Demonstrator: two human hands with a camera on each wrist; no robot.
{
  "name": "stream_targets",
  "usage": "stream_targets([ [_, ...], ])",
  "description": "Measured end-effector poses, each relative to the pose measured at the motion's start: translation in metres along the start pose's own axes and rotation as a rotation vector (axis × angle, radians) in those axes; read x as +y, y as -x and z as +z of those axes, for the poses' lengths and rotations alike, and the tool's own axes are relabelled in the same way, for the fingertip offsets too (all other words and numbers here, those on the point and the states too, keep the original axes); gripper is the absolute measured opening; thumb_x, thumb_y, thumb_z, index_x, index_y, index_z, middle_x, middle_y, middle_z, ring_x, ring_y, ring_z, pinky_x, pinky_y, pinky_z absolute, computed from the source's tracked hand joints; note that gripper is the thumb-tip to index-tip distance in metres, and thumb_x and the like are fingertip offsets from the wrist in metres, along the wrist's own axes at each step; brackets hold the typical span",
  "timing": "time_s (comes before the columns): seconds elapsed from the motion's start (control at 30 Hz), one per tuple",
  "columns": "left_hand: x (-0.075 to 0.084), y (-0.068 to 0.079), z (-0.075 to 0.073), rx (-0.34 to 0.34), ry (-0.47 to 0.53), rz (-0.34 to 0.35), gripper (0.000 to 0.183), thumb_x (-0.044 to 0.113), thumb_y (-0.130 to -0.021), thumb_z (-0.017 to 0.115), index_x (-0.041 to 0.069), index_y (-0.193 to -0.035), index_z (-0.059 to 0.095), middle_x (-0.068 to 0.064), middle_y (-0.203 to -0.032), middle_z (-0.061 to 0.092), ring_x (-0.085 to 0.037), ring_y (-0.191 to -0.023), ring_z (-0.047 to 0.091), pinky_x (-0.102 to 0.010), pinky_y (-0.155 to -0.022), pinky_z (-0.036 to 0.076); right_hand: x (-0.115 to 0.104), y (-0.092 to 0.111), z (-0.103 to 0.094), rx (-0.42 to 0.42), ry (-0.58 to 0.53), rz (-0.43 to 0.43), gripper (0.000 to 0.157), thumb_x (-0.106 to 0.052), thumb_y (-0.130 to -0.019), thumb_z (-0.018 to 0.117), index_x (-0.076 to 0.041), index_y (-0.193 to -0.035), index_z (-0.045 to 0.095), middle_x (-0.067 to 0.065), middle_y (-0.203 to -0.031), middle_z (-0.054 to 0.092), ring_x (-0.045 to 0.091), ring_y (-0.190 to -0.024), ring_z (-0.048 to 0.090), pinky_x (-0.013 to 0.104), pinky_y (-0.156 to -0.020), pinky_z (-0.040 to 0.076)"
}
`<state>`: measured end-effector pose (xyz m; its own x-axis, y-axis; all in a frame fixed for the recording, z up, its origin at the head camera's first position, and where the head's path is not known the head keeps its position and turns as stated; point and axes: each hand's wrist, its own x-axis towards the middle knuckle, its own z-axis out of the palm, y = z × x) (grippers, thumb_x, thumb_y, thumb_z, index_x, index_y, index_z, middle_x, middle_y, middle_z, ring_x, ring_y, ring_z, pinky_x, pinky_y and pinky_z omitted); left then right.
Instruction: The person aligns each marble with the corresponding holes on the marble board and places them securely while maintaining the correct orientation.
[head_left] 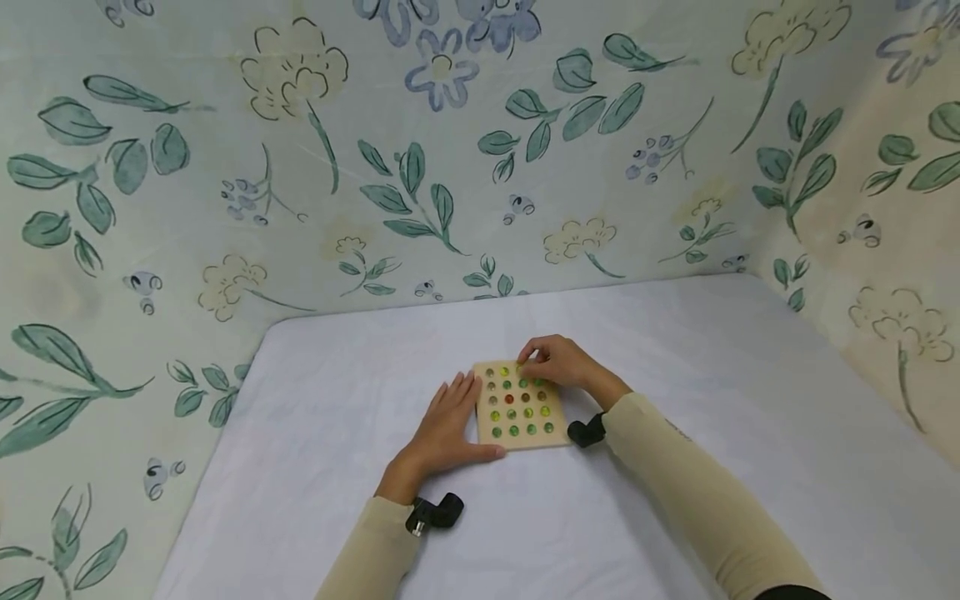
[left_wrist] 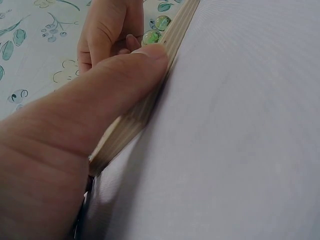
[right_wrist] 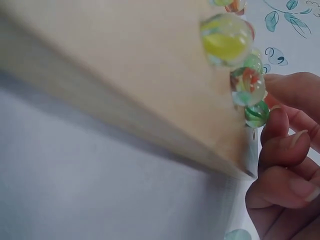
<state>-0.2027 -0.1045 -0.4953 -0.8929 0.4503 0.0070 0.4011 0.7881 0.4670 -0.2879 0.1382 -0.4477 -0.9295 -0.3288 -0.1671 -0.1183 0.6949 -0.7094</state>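
Observation:
A square wooden board point(head_left: 484, 422) lies on the table with rows of glass marbles in its hollows, mostly green and yellow, and one red marble point(head_left: 509, 399) near the middle. My left hand point(head_left: 446, 425) lies along the board's left side, fingers straight and thumb reaching to the near edge. The left thumb point(left_wrist: 125, 70) presses on that edge in the left wrist view. Over the far row, my right hand point(head_left: 558, 362) pinches a yellow-green marble point(head_left: 519, 367) at its fingertips. In the right wrist view, a yellow marble point(right_wrist: 226, 40) stands before the right hand's curled fingers point(right_wrist: 285, 150).
A white cloth point(head_left: 360, 358) covers the table around the board. Floral fabric point(head_left: 450, 167) hangs behind the table and at its sides. Each wrist carries a small black camera, the left one point(head_left: 442, 510) near the cloth and the right one point(head_left: 587, 431) by the board's near right corner.

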Motion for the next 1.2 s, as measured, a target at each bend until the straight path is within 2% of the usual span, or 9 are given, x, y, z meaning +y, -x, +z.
stream_targets([
  [0.2, 0.001, -0.001, -0.002, 0.012, -0.012, 0.009, 0.120, 0.078, -0.070, 0.062, 0.011, -0.156, 0.012, -0.002, -0.162, 0.008, -0.017, -0.148, 0.000, -0.037, -0.119, -0.001, 0.000, 0.003, -0.008, 0.016, 0.017, -0.007, 0.017, -0.022, -0.088, 0.069, -0.017, -0.104, 0.068, 0.006, -0.084, 0.060, 0.019, -0.073, 0.054, 0.027, -0.061, 0.046],
  [0.37, 0.001, 0.000, -0.002, 0.011, 0.007, 0.011, 0.121, 0.079, -0.069, 0.063, 0.011, -0.156, 0.012, -0.002, -0.162, 0.008, -0.017, -0.148, 0.000, -0.037, -0.119, -0.002, 0.004, 0.007, -0.014, 0.010, 0.009, 0.019, 0.019, -0.025, -0.089, 0.069, -0.016, -0.105, 0.067, 0.006, -0.086, 0.060, 0.020, -0.076, 0.053, 0.028, -0.063, 0.045],
  [0.57, 0.001, 0.000, 0.002, 0.007, 0.009, 0.019, 0.122, 0.081, -0.068, 0.060, 0.011, -0.156, 0.013, -0.003, -0.162, 0.008, -0.018, -0.148, 0.000, -0.038, -0.119, -0.001, 0.013, 0.012, -0.019, 0.030, 0.028, 0.027, 0.018, -0.026, -0.089, 0.069, -0.017, -0.104, 0.068, 0.006, -0.082, 0.057, 0.021, -0.074, 0.051, 0.028, -0.059, 0.042],
  [1.2, 0.001, 0.001, -0.001, 0.010, 0.009, 0.006, 0.121, 0.077, -0.069, 0.065, 0.010, -0.156, 0.012, -0.002, -0.162, 0.007, -0.017, -0.148, -0.001, -0.037, -0.119, -0.002, 0.030, 0.024, -0.036, 0.076, 0.081, 0.059, 0.017, -0.026, -0.088, 0.071, -0.016, -0.102, 0.069, 0.005, -0.079, 0.055, 0.021, -0.075, 0.050, 0.028, -0.060, 0.042],
])
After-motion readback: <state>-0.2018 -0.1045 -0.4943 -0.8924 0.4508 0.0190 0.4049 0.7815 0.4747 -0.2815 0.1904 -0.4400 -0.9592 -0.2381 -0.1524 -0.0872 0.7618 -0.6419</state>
